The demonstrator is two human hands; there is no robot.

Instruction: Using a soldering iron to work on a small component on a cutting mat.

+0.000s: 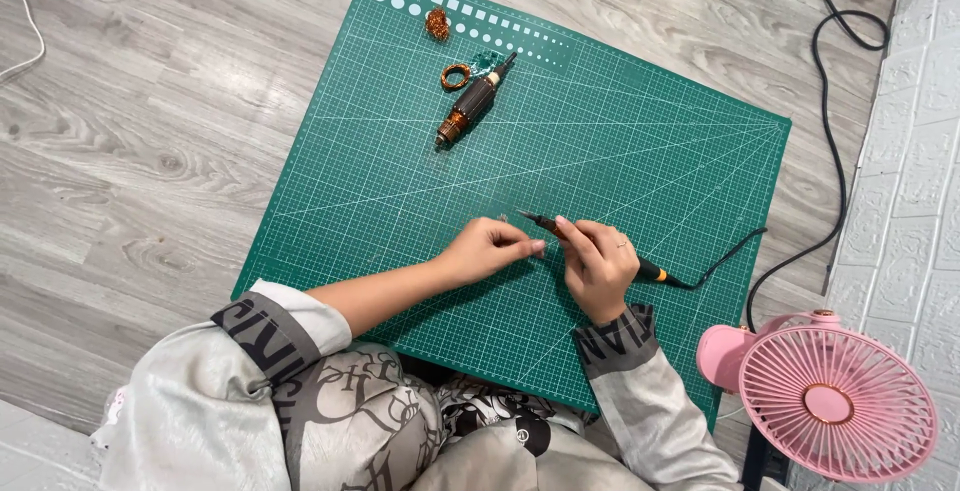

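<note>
Green cutting mat [640, 151] lies on a grey wood-plank floor [150, 151] and serves as the work surface. Right hand [600, 266] is closed around a soldering iron [560, 231] in a pen grip, forefinger laid along the shaft for control; tip [524, 215] points up-left, low over the mat. Its black cord [725, 256] trails off to the right, clear of the hands. Left hand [490, 249] has fingertips pinched together just beside the iron's shaft; whatever it pinches is too small to tell. Both forearms rest near the mat's lower edge, likely for steadiness. Well apart, near the top edge: a motor armature [470, 106] lying tilted, a copper wire coil [455, 76] touching or just beside it, a small copper tangle [437, 23] above. Pink fan [830, 401] stands at lower right, off the mat.
</note>
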